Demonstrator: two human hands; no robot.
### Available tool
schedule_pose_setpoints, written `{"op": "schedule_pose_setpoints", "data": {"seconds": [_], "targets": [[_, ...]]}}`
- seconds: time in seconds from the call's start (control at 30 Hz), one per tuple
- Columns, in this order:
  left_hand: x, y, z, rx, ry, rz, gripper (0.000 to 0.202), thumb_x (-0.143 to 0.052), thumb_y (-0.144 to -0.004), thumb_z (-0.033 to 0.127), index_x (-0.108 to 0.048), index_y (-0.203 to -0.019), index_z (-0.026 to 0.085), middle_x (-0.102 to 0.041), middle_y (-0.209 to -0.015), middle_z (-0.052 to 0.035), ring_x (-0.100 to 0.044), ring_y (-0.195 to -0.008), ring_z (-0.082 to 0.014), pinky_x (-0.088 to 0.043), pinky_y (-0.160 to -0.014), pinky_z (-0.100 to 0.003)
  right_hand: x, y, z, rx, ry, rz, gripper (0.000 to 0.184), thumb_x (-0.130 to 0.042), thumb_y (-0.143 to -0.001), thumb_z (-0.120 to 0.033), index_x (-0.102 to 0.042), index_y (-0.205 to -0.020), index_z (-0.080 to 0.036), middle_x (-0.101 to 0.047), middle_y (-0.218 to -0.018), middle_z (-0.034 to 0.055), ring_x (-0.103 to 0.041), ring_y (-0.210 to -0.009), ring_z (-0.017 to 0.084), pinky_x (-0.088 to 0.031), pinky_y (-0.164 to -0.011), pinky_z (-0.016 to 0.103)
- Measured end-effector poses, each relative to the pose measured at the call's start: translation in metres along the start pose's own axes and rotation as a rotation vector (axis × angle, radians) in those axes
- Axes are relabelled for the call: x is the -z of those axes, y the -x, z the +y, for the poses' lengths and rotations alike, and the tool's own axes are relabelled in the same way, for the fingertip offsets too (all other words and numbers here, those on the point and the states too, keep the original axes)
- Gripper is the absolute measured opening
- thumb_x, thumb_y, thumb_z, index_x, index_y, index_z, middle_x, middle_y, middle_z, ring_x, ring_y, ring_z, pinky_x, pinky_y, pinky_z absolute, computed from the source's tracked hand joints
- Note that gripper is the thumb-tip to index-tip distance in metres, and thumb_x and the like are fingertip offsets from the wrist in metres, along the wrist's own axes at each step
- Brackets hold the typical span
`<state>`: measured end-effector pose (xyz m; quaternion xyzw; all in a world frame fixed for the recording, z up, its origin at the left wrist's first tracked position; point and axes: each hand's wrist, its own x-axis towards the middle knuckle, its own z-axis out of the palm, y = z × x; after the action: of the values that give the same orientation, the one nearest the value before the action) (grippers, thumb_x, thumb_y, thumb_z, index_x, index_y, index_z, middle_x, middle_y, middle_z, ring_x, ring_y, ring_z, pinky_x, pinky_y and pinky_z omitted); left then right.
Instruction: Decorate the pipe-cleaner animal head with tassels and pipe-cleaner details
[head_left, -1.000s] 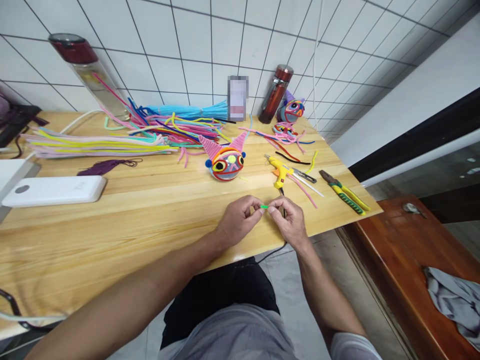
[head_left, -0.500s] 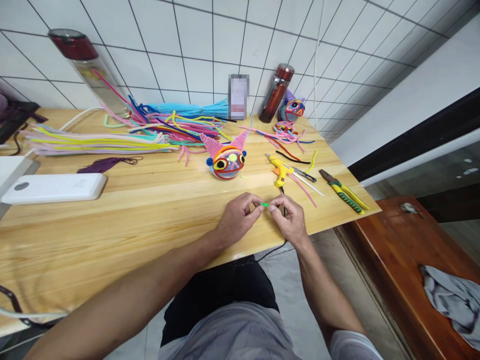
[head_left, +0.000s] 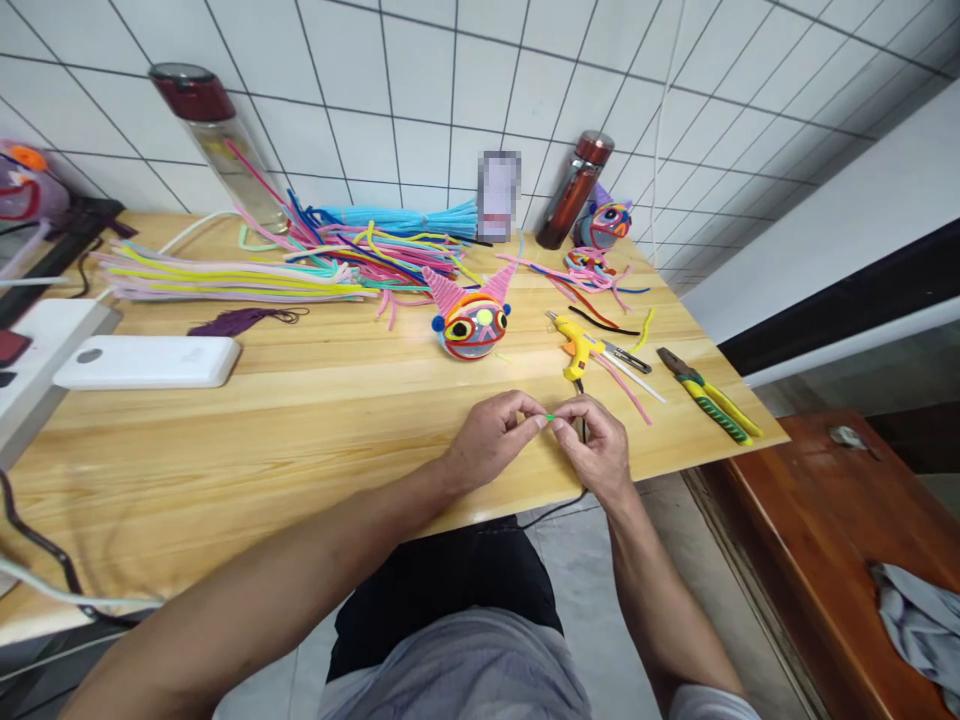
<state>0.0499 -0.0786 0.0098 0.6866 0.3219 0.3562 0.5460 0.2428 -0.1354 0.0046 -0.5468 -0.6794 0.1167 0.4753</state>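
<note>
A small green piece of pipe cleaner [head_left: 550, 418] is pinched between both hands near the table's front edge; most of it is hidden by fingertips. My left hand [head_left: 495, 432] grips its left end with thumb and forefinger. From the other side, my right hand [head_left: 598, 440] pinches the right end. Just beyond the hands sits a round pipe-cleaner face [head_left: 474, 330] with pink cone ears, yellow-and-black eyes and blue balls at its sides. A yellow glue gun [head_left: 579, 345] lies past my right hand, its black cord running beneath that hand.
Pliers [head_left: 709, 395] lie at the table's right end, near a utility knife [head_left: 628, 358]. Bundles of pipe cleaners [head_left: 247, 275] spread along the back. A white power bank [head_left: 154, 361] lies left, with a purple tassel [head_left: 240, 320] behind it. A red-brown flask [head_left: 576, 190] stands by the wall.
The view has swung a little left, so the scene sits farther right. Both hands keep their pinch on the green piece, which shows less between the fingertips.
</note>
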Motion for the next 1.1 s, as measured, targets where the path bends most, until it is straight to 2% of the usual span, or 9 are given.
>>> {"op": "schedule_pose_setpoints", "data": {"seconds": [0.23,0.57,0.77,0.97,1.1], "targets": [[0.001,-0.001,0.002,-0.009,0.096,-0.061,0.020,-0.064,-0.094,0.036,-0.071,-0.091,0.017,-0.063,-0.077,0.0022,-0.049,-0.067,-0.0119,-0.037,-0.064,-0.027,0.002,0.001,0.004,0.012,-0.032,-0.029,0.006,-0.071,-0.096,-0.024,-0.071,-0.091,-0.026,-0.071,-0.080,0.0007,-0.066,-0.074,0.020,-0.053,-0.070,0.035],[0.003,-0.004,-0.002,0.127,0.283,-0.138,0.023,-0.068,-0.093,0.041,-0.068,-0.093,0.017,-0.053,-0.067,0.0053,-0.044,-0.062,-0.0100,-0.035,-0.057,-0.023,0.002,0.003,0.008,0.046,-0.060,-0.024,0.006,-0.071,-0.098,-0.026,-0.073,-0.092,-0.027,-0.073,-0.085,0.0023,-0.067,-0.078,0.021,-0.054,-0.074,0.037],[0.006,-0.005,0.000,0.116,0.328,-0.197,0.024,-0.070,-0.093,0.042,-0.068,-0.092,0.018,-0.056,-0.069,0.0048,-0.047,-0.061,-0.0097,-0.039,-0.057,-0.023,0.005,0.002,0.014,-0.047,-0.120,-0.076,0.011,-0.075,-0.097,-0.036,-0.074,-0.091,-0.026,-0.074,-0.086,0.0034,-0.068,-0.081,0.022,-0.056,-0.075,0.037],[0.011,-0.006,0.001,0.113,0.369,-0.291,0.024,-0.069,-0.090,0.042,-0.065,-0.091,0.019,-0.056,-0.073,0.0046,-0.047,-0.058,-0.0090,-0.038,-0.056,-0.024,0.013,-0.008,0.010,-0.173,-0.270,-0.221,0.025,-0.081,-0.095,-0.050,-0.076,-0.090,-0.025,-0.073,-0.083,0.0020,-0.067,-0.076,0.020,-0.056,-0.073,0.034],[0.009,-0.006,0.000,0.134,0.375,-0.273,0.028,-0.070,-0.089,0.046,-0.065,-0.091,0.018,-0.054,-0.071,0.0051,-0.045,-0.059,-0.0087,-0.037,-0.056,-0.024,0.015,-0.011,0.007,-0.244,-0.355,-0.259,0.032,-0.083,-0.091,-0.055,-0.075,-0.088,-0.024,-0.074,-0.084,0.0022,-0.068,-0.077,0.019,-0.056,-0.074,0.033]]}}
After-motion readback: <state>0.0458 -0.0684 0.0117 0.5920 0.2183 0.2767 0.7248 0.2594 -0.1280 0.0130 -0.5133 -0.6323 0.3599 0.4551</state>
